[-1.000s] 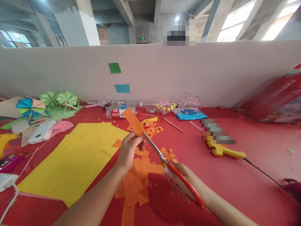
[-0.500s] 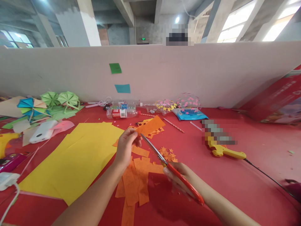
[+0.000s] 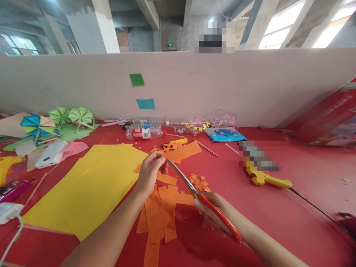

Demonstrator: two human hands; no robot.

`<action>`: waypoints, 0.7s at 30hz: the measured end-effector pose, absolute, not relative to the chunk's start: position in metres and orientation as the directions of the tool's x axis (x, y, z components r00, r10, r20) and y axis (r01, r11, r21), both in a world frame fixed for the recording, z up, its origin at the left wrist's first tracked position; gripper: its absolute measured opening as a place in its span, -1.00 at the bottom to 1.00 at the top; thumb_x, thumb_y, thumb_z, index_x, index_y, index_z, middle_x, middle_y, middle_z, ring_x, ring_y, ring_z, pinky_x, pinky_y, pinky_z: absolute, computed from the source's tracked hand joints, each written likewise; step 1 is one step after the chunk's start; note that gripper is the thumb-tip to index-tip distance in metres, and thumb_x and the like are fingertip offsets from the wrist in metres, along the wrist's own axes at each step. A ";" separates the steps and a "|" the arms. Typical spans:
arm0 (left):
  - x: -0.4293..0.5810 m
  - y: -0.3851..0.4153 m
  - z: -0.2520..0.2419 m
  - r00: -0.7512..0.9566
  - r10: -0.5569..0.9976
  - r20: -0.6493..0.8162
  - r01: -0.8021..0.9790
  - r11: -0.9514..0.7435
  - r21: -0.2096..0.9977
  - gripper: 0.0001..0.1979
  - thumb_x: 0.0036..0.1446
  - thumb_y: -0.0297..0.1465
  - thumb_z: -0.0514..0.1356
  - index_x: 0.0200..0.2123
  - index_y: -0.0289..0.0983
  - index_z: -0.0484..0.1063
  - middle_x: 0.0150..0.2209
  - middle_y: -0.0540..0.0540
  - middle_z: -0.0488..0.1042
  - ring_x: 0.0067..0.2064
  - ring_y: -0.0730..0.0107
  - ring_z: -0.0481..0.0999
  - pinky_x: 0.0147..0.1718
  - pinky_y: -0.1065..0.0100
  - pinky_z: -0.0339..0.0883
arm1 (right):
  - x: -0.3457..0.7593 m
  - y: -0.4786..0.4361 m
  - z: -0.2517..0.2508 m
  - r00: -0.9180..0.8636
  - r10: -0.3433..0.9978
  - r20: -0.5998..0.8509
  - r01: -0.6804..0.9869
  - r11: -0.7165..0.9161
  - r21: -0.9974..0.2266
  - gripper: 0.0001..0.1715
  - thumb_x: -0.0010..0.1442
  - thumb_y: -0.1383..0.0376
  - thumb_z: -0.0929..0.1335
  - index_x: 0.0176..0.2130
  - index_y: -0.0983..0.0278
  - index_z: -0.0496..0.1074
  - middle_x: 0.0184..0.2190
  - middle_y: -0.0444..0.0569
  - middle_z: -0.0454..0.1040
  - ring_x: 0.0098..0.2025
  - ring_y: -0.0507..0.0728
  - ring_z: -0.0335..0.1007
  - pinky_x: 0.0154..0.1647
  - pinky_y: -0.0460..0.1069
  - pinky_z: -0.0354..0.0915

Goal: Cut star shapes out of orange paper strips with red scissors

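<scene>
Red-handled scissors [image 3: 182,177] are gripped in my right hand [image 3: 213,207], their blades nearly closed and pointing up and left. The blade tips touch or almost touch the pinched fingers of my left hand [image 3: 152,165]. What those fingers hold, if anything, is hidden. Just beyond them an orange paper strip [image 3: 189,151] lies over orange paper with star-shaped holes [image 3: 169,146]. Small orange paper stars [image 3: 199,182] are heaped right of the blades. Several more orange strips [image 3: 155,218] overlap on the red table between my forearms.
Yellow paper sheets [image 3: 91,185] spread at left, beyond them a white device [image 3: 51,155] and folded green paper umbrellas [image 3: 80,115]. Plastic bottles [image 3: 143,133] and a blue packet [image 3: 226,134] lie by the white partition [image 3: 178,85]. A yellow glue gun [image 3: 267,180] with a cord sits at right.
The orange strip that stuck out from my left fingers has come away and dropped onto the orange paper beyond. Both hands and the scissors have hardly moved.
</scene>
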State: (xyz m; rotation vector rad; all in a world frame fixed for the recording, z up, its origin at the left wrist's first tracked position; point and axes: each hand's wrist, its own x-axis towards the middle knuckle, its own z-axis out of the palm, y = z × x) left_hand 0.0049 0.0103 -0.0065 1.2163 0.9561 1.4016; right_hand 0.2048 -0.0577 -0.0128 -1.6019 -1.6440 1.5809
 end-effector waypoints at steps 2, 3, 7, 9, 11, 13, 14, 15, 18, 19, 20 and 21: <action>0.005 0.010 -0.007 0.022 0.985 0.174 -0.202 -0.166 0.965 -0.86 0.09 -0.37 0.14 -0.49 -0.26 0.33 -0.58 0.08 0.37 -0.56 0.55 0.34 -0.49 0.45 0.20 | 0.203 -0.058 -0.012 -0.297 0.850 -0.434 0.457 -0.273 -0.847 -0.46 0.15 -0.11 0.29 -0.57 0.21 0.15 -0.84 -0.31 0.12 -0.81 -0.09 -0.01 -0.80 -0.17 -0.06; 0.005 0.010 -0.008 0.032 0.985 0.168 -0.212 -0.158 0.964 -0.86 0.09 -0.36 0.14 -0.48 -0.26 0.33 -0.57 0.07 0.38 -0.56 0.54 0.34 -0.49 0.45 0.20 | 0.203 -0.058 -0.012 -0.302 0.853 -0.424 0.442 -0.269 -0.856 -0.45 0.15 -0.12 0.28 -0.58 0.21 0.14 -0.84 -0.31 0.11 -0.80 -0.08 0.00 -0.80 -0.17 -0.05; 0.007 0.009 -0.010 0.079 0.984 0.161 -0.219 -0.140 0.966 -0.83 0.08 -0.35 0.14 -0.52 -0.28 0.33 -0.54 0.04 0.39 -0.56 0.54 0.35 -0.49 0.43 0.21 | 0.202 -0.059 -0.011 -0.306 0.872 -0.383 0.397 -0.249 -0.883 -0.43 0.14 -0.16 0.28 -0.58 0.21 0.14 -0.86 -0.32 0.10 -0.80 -0.08 0.02 -0.76 -0.15 -0.01; 0.008 0.009 -0.011 0.074 0.985 0.159 -0.216 -0.140 0.966 -0.82 0.08 -0.35 0.14 -0.54 -0.28 0.34 -0.54 0.04 0.39 -0.56 0.55 0.35 -0.49 0.43 0.21 | 0.203 -0.060 -0.012 -0.298 0.869 -0.394 0.414 -0.254 -0.874 -0.44 0.14 -0.15 0.27 -0.57 0.21 0.15 -0.85 -0.32 0.12 -0.81 -0.09 0.00 -0.76 -0.15 -0.03; 0.008 0.009 -0.012 0.053 0.986 0.157 -0.222 -0.142 0.965 -0.82 0.07 -0.36 0.15 -0.53 -0.28 0.35 -0.54 0.04 0.40 -0.57 0.55 0.34 -0.49 0.43 0.21 | 0.204 -0.059 -0.015 -0.309 0.867 -0.391 0.420 -0.245 -0.874 -0.45 0.16 -0.13 0.27 -0.57 0.21 0.13 -0.85 -0.33 0.11 -0.81 -0.09 0.00 -0.76 -0.16 -0.03; 0.008 0.010 -0.012 0.035 0.987 0.159 -0.235 -0.146 0.961 -0.82 0.07 -0.36 0.16 -0.54 -0.27 0.34 -0.55 0.04 0.40 -0.56 0.54 0.34 -0.50 0.44 0.21 | 0.205 -0.059 -0.017 -0.325 0.864 -0.384 0.414 -0.236 -0.879 -0.46 0.18 -0.11 0.26 -0.56 0.21 0.12 -0.85 -0.34 0.09 -0.80 -0.09 0.00 -0.75 -0.16 0.00; 0.007 0.010 -0.013 0.030 0.986 0.162 -0.241 -0.151 0.959 -0.82 0.07 -0.36 0.17 -0.54 -0.27 0.34 -0.56 0.04 0.39 -0.56 0.54 0.33 -0.50 0.44 0.21 | 0.205 -0.058 -0.018 -0.330 0.865 -0.379 0.408 -0.231 -0.883 -0.46 0.18 -0.11 0.26 -0.56 0.21 0.12 -0.85 -0.35 0.08 -0.81 -0.10 -0.02 -0.74 -0.16 0.02; 0.007 0.010 -0.013 0.028 0.985 0.168 -0.245 -0.156 0.957 -0.82 0.08 -0.37 0.16 -0.55 -0.27 0.33 -0.57 0.05 0.38 -0.56 0.54 0.33 -0.50 0.44 0.20 | 0.205 -0.058 -0.018 -0.335 0.866 -0.371 0.400 -0.226 -0.888 -0.46 0.18 -0.11 0.26 -0.56 0.21 0.12 -0.85 -0.35 0.07 -0.81 -0.10 -0.02 -0.73 -0.16 0.04; 0.005 0.011 -0.012 0.040 0.983 0.180 -0.225 -0.167 0.960 -0.80 0.08 -0.38 0.15 -0.57 -0.27 0.32 -0.59 0.05 0.35 -0.56 0.54 0.31 -0.51 0.45 0.19 | 0.205 -0.058 -0.018 -0.351 0.869 -0.349 0.396 -0.200 -0.896 -0.44 0.17 -0.12 0.27 -0.57 0.21 0.11 -0.83 -0.35 0.07 -0.79 -0.10 -0.01 -0.71 -0.15 0.08; 0.005 0.010 -0.012 0.045 0.982 0.182 -0.213 -0.168 0.962 -0.80 0.08 -0.38 0.15 -0.58 -0.27 0.32 -0.60 0.05 0.35 -0.57 0.54 0.31 -0.51 0.44 0.18 | 0.205 -0.059 -0.017 -0.355 0.869 -0.344 0.398 -0.192 -0.897 -0.44 0.17 -0.13 0.27 -0.58 0.21 0.11 -0.82 -0.35 0.07 -0.78 -0.10 0.00 -0.71 -0.15 0.09; 0.005 0.010 -0.011 0.047 0.982 0.183 -0.203 -0.170 0.964 -0.79 0.07 -0.38 0.15 -0.58 -0.27 0.31 -0.60 0.06 0.35 -0.57 0.54 0.31 -0.51 0.44 0.18 | 0.205 -0.059 -0.016 -0.356 0.868 -0.346 0.404 -0.191 -0.894 -0.43 0.18 -0.13 0.27 -0.58 0.21 0.10 -0.82 -0.34 0.08 -0.77 -0.09 0.02 -0.70 -0.16 0.10; 0.004 0.010 -0.011 0.049 0.982 0.184 -0.195 -0.172 0.966 -0.79 0.07 -0.38 0.14 -0.59 -0.27 0.31 -0.60 0.06 0.34 -0.57 0.54 0.31 -0.51 0.44 0.17 | 0.205 -0.059 -0.015 -0.354 0.867 -0.351 0.410 -0.193 -0.891 -0.44 0.18 -0.13 0.26 -0.57 0.21 0.11 -0.81 -0.34 0.08 -0.76 -0.09 0.03 -0.70 -0.16 0.10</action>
